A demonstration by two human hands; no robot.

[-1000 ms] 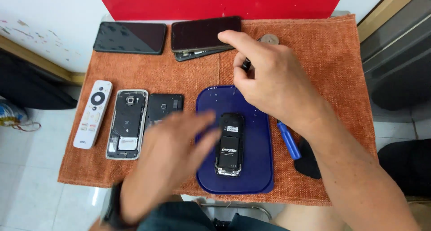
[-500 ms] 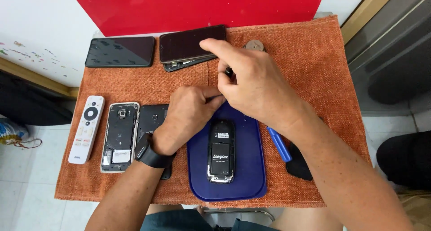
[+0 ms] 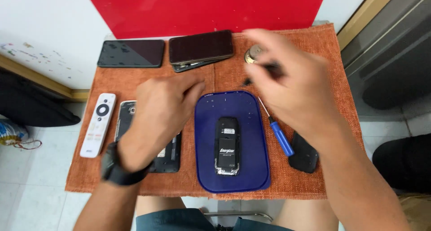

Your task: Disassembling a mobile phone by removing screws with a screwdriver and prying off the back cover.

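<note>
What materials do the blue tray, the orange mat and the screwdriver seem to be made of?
Blue tray: probably plastic, glossy; it shows faint reflections and a smooth moulded rim.
Orange mat: woven cloth, matte; a coarse weave is visible, with a slightly uneven edge.
Screwdriver: blue handle that looks like plastic, and a thin pale shaft, likely metal.
</note>
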